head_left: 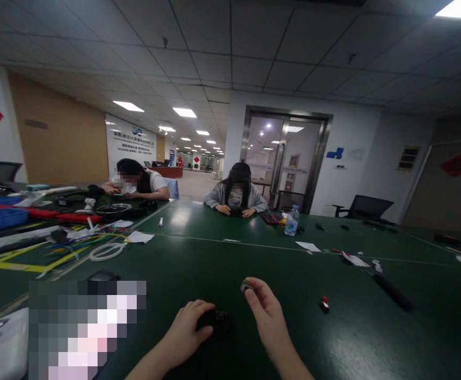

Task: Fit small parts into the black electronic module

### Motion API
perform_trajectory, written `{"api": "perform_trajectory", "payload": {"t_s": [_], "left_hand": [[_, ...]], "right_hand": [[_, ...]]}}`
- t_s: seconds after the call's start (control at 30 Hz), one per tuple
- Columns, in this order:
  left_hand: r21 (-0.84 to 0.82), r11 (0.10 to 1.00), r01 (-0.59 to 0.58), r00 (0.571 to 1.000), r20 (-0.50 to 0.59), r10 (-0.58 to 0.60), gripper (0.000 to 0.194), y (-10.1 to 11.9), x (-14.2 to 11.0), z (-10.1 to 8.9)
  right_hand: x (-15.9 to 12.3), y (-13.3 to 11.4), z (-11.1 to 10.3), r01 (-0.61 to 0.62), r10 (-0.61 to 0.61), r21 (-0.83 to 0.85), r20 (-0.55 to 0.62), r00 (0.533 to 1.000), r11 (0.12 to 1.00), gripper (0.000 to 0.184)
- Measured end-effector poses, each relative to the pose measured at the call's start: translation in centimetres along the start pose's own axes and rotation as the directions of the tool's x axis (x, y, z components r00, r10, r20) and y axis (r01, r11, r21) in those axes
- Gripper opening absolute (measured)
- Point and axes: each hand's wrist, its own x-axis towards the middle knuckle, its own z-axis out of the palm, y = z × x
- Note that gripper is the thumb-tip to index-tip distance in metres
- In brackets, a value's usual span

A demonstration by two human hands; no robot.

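My left hand point(188, 332) is closed round the left end of a small black device point(219, 319), which rests on the dark green table. What kind of device it is does not show clearly. To its right, my right hand point(265, 311) is raised a little above the table. Between its thumb and index finger it pinches a small light piece with a greenish-yellow edge point(246, 285), too small to name. The two hands are apart. A small red and silver item point(324, 304) lies on the table to the right of my right hand.
Cables point(107, 252), papers point(140, 237) and blue trays point(0, 219) crowd the left side. A water bottle point(291, 220) stands toward the far side, and a black rod-like object point(392, 291) lies to the right. Two people point(236, 198) sit across the table.
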Motion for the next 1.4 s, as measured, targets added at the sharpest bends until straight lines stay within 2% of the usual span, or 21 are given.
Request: {"api": "perform_trajectory", "payload": {"t_s": [0.3,0.6,0.97,1.17,1.4], "left_hand": [[-0.019,1.000,0.009,1.000,0.013,-0.009,0.042,0.0,-0.1,-0.1],[-0.026,1.000,0.006,1.000,0.012,-0.006,0.042,-0.1,-0.1,0.0],[-0.018,1.000,0.007,1.000,0.010,-0.007,0.043,0.0,0.0,-0.1],[-0.031,1.000,0.003,1.000,0.013,-0.002,0.042,-0.2,-0.1,-0.1],[-0.040,0.999,0.008,1.000,0.018,-0.007,0.042,-0.3,-0.1,-0.1]], "right_hand": [[0.5,1.2,-0.9,-0.069,0.072,0.046,-0.072,0.995,0.997,0.046],[0.5,1.1,-1.0,-0.052,0.055,0.032,-0.118,0.991,0.998,0.043],[0.7,1.3,-1.2,-0.025,0.029,0.041,-0.100,0.995,0.999,0.039],[0.8,1.7,-1.4,-0.041,0.050,0.104,-0.088,0.995,0.994,0.036],[1.0,1.8,-1.5,-0.066,0.063,-0.027,-0.091,0.994,0.997,0.036]]}}
